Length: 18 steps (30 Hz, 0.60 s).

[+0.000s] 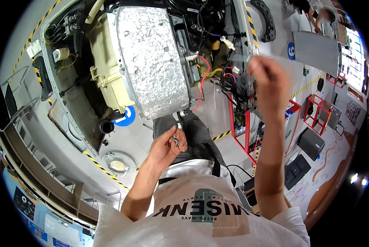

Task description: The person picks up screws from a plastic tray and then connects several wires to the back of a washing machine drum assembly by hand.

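My left hand (164, 149) is in front of my waist, palm up, with its fingers curled around a few small metal screws (175, 141). Raised at the right, my right hand (271, 80) is smeared by motion beside the opened machine's metal side frame (250, 45). Whether it holds anything does not show. A curved cover wrapped in crinkled silver foil (149, 57) lies across the machine, just beyond my left hand. To its left sits a cream plastic tub (106, 68). On its right run a loose red wire (208, 78) and a white connector (227, 43).
A red metal frame (244, 131) stands below the machine's right side. On the floor at the left lies a round door (118, 163), near yellow-black tape (102, 166). Another person (316, 18) is at the far upper right, by a grey panel (318, 51).
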{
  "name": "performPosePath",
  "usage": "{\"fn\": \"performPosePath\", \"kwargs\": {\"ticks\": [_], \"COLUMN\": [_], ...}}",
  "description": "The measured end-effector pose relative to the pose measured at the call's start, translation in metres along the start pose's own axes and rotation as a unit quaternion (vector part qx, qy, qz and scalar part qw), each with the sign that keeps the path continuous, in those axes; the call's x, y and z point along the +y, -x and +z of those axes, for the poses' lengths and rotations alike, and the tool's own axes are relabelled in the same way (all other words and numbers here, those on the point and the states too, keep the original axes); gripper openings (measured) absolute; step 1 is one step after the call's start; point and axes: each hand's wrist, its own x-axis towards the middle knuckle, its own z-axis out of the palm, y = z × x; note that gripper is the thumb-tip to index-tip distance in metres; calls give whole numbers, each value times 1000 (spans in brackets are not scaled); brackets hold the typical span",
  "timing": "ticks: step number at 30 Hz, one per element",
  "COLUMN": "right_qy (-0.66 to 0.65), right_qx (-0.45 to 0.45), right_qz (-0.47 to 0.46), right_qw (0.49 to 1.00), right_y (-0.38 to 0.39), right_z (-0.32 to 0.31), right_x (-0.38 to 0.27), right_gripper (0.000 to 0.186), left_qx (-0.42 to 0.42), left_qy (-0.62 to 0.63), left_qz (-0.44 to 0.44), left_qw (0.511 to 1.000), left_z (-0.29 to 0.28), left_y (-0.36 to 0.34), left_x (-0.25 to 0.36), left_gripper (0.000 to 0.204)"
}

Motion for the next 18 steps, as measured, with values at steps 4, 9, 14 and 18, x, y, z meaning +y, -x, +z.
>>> {"fn": "performPosePath", "kwargs": {"ticks": [4, 9, 14, 18], "right_qy": [-6, -61, -115, -157], "right_qx": [-169, -240, -214, -182], "right_qz": [-54, 43, 39, 27], "right_qw": [984, 968, 969, 970], "right_y": [96, 153, 171, 177], "right_z": [-6, -11, -25, -37], "right_x": [-9, 2, 23, 30], "right_gripper": [11, 11, 11, 14], "left_qx": [20, 40, 50, 82], "left_qy": [-130, -151, -254, -323], "left_qz": [8, -4, -16, 3], "left_qw": [991, 988, 966, 943], "left_z": [25, 52, 63, 75], "left_y": [-1, 8, 12, 9], "left_x": [-7, -33, -55, -72], "left_gripper": [44, 42, 28, 19]}}
